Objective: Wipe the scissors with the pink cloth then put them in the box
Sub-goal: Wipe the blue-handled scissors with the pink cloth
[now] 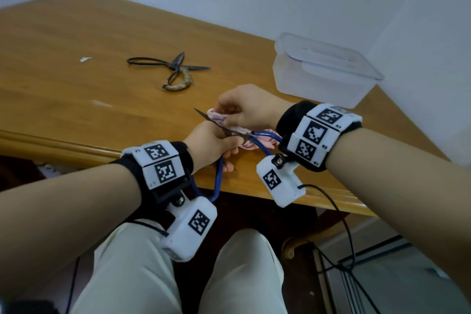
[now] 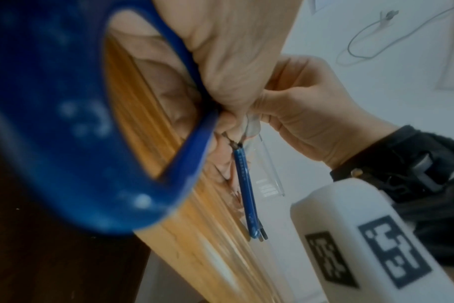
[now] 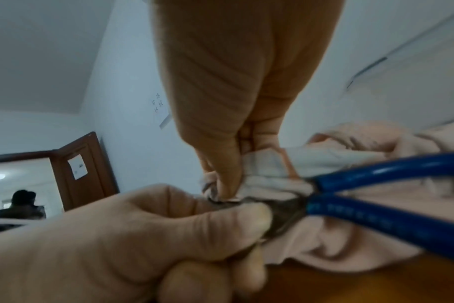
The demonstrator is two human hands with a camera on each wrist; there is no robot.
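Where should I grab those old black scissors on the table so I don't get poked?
Take the old black scissors by their long loop handles, probably coming from the table's left side. In the head view the blades lie spread open with points aimed right, toward the clear box, while the loops trail left and toward you, away from the sharp tips.

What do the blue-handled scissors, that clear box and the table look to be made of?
Blue-handled scissors: dark, dull metal blades; the handles look coated in glossy blue plastic or rubber, which catches highlights. Clear box: translucent plastic, slightly frosted, the table showing through. Table: wood or wood veneer, grain visible, with a varnished sheen.
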